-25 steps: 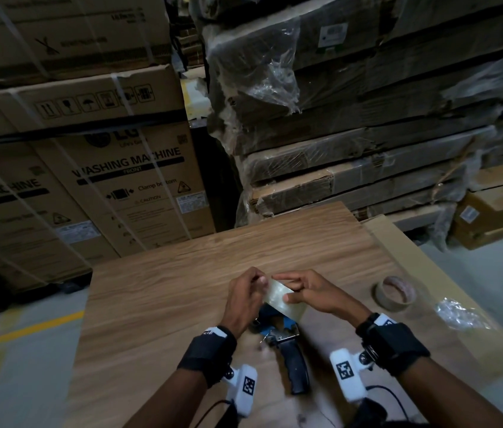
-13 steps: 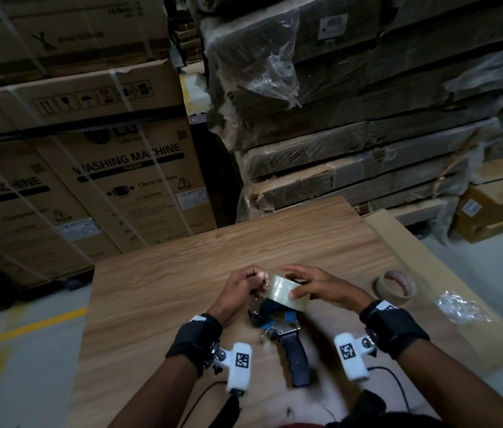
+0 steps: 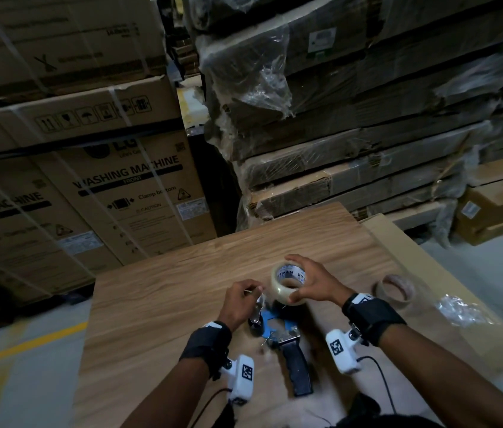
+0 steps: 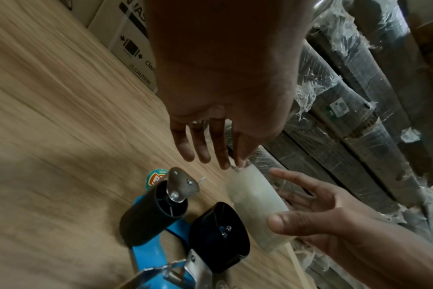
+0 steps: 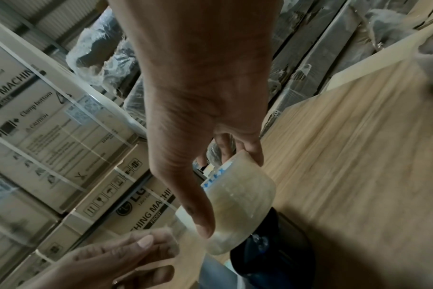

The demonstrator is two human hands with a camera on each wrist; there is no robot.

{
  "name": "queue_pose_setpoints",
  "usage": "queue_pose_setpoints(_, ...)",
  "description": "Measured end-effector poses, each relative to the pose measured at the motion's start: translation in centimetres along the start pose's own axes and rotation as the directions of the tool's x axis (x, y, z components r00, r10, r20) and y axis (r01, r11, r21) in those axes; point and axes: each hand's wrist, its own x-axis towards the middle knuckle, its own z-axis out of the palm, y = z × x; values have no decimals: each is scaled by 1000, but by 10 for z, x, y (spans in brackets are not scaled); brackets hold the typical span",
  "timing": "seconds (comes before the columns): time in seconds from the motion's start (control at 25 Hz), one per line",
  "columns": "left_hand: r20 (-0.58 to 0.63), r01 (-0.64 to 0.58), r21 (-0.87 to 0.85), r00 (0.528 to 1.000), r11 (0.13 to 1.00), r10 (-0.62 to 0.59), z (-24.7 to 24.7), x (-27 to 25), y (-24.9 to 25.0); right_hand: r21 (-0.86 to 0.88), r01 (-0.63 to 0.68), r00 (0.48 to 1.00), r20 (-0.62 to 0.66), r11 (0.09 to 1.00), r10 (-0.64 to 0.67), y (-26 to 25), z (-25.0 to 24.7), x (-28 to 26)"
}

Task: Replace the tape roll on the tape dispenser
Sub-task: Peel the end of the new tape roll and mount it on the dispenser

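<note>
The tape roll (image 3: 288,284), clear with a printed white core, sits in our right hand (image 3: 313,287), thumb on its near side and fingers curved over the far side, held just above the tape dispenser (image 3: 278,332). The dispenser lies flat on the wooden table (image 3: 166,291), blue frame and bare black spool hub up, black handle pointing toward us. Our left hand (image 3: 239,304) pinches the loose end of the tape between thumb and fingertips, beside the roll. An empty cardboard core (image 3: 394,291) and crumpled plastic wrap (image 3: 460,310) lie to the right.
</note>
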Motion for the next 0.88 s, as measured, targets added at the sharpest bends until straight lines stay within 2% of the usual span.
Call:
queue_pose_setpoints(0.32, 61, 69, 116, 995, 991, -76, -1, 1, 1, -75, 18, 999, 51, 997, -14, 12, 24, -7)
queue_pose_setpoints(0.56, 189, -12, 231, 981, 973, -32, 9, -1, 14, -106, 2, 999, 32, 994, 1, 10, 23, -14)
queue_pose_setpoints(0.88, 219, 1, 228, 974, 974, -53, 18, 0, 18, -120, -171, 975, 120, 978, 185, 5, -10, -7)
